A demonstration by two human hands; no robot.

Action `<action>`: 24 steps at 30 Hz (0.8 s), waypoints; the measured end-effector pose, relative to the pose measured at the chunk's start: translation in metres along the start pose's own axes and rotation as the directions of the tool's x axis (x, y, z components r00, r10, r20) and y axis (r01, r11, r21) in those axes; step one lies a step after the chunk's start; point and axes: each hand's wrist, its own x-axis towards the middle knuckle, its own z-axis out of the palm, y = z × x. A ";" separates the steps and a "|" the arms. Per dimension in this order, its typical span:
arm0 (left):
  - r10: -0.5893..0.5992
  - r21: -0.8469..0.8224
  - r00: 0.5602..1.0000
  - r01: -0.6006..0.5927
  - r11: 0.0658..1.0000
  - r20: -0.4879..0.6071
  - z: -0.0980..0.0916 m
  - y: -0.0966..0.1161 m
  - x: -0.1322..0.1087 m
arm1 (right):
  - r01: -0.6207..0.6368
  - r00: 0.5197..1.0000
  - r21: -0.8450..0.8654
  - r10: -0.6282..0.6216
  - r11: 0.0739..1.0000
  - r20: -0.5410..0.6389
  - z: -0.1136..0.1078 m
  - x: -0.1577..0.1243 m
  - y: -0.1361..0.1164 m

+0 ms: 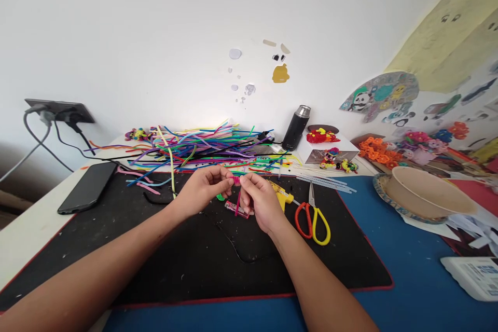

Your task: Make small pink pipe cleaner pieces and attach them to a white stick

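In the head view, you have a short magenta piece (236, 180) pinched between the fingertips of your left hand (212, 187) and right hand (260, 199), so both grips are closed on it. It is raised over the black mat (155, 264), toward the mat's far edge, about midway between that edge's two corners. Its visible part runs roughly left to right, spanning the gap from one pinch to the other; neither hand is nearer. A thin magenta strand shows just below, crossing a small pink-and-clear item (241, 212) on the mat; whether it joins your piece, you cannot tell. The scissors (320, 227) lie toward the mat's right edge, loops pointing at you, with a yellow glue gun (288, 197) between them and your right hand, partly hidden by that hand.
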 end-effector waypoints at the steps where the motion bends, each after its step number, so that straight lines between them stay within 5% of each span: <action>1: 0.002 0.006 1.000 -0.002 1.000 0.002 0.000 0.001 0.000 | 0.001 1.000 0.003 -0.001 1.000 0.003 0.000 0.000 0.001; 24: -0.002 0.093 1.000 0.004 0.996 -0.017 -0.006 0.001 0.001 | 0.004 0.999 -0.068 -0.007 0.998 -0.037 0.000 0.001 0.002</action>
